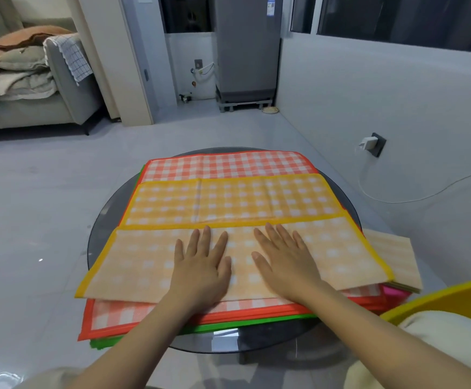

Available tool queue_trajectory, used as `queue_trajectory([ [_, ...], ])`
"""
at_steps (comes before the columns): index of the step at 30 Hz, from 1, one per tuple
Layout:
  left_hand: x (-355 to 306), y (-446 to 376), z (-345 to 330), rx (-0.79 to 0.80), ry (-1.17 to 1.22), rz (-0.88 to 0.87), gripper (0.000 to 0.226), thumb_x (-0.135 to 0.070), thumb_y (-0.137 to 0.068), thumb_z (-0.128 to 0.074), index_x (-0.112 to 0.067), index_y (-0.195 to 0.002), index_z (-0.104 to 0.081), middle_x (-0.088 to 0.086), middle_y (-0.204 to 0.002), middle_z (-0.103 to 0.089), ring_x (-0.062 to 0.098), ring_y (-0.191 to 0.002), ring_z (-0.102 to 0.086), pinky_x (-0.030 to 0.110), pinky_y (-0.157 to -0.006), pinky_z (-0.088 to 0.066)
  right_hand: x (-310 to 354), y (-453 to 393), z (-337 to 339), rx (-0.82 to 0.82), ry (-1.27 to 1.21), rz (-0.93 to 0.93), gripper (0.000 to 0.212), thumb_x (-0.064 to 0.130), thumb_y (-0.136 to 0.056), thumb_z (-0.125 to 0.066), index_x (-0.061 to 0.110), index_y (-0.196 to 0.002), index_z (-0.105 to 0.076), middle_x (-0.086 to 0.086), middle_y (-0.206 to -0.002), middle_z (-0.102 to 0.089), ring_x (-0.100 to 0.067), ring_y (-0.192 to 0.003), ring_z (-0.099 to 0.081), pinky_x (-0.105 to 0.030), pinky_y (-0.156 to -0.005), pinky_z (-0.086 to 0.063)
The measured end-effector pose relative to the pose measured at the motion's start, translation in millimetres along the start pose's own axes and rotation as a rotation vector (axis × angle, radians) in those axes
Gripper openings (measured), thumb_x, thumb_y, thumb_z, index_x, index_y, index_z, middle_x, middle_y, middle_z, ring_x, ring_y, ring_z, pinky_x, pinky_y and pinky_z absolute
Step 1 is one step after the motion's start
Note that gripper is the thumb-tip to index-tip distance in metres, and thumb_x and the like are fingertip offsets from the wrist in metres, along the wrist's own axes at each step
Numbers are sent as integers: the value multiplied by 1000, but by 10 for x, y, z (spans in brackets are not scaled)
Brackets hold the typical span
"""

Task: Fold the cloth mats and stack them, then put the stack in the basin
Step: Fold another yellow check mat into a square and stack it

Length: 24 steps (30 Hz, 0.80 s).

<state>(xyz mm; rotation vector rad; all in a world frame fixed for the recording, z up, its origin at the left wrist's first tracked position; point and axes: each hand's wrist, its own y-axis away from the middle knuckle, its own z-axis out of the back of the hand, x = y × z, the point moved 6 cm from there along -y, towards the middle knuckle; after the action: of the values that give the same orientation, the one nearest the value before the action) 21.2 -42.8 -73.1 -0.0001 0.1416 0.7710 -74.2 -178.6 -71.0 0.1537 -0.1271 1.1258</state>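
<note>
A yellow checked cloth mat (pixel 234 200) lies on top of the pile, its near part folded over so the pale underside (pixel 133 262) faces up. My left hand (pixel 200 265) and my right hand (pixel 284 262) press flat on that folded flap, fingers straight, side by side. Under it lies a red checked mat (pixel 228 164), spread flat, and a green mat (pixel 108 342) shows at the near left edge. A folded pale orange mat (pixel 394 254) sits at the right on pink ones (pixel 391 292). The yellow basin (pixel 436 300) stands at the near right.
The mats rest on a round dark glass table (pixel 102 220). A white cloth lies inside the basin. Beyond are grey floor, a sofa at the far left, a fridge at the back, and a charger with its cable on the right wall.
</note>
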Motion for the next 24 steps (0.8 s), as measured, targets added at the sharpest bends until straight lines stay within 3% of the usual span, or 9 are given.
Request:
queue_trajectory([
  [8, -2, 3, -4, -2, 4, -12, 67, -54, -84, 2, -38, -149, 7, 0, -158, 14, 22, -145, 17, 50, -116, 10, -800, 167, 132, -20, 39, -219, 62, 58, -94, -6, 33, -150, 4, 3, -158, 11, -16, -145, 14, -38, -118, 8],
  [16, -12, 3, 12, -6, -4, -16, 55, -48, -98, -10, -36, -149, 7, 1, -158, 14, 22, -145, 17, 50, -116, 9, -824, 178, 183, -20, 22, -259, 62, 56, -95, -8, 30, -150, 3, -2, -158, 10, -18, -145, 13, -40, -118, 8],
  [24, -26, 4, 23, 6, -3, 6, 56, -47, -98, -12, -35, -150, 6, 2, -158, 13, 22, -145, 16, 51, -116, 9, 133, -107, 155, -40, -91, 72, 55, 47, -100, -17, 30, -150, -3, 1, -159, 5, -14, -145, 11, -36, -117, 9],
])
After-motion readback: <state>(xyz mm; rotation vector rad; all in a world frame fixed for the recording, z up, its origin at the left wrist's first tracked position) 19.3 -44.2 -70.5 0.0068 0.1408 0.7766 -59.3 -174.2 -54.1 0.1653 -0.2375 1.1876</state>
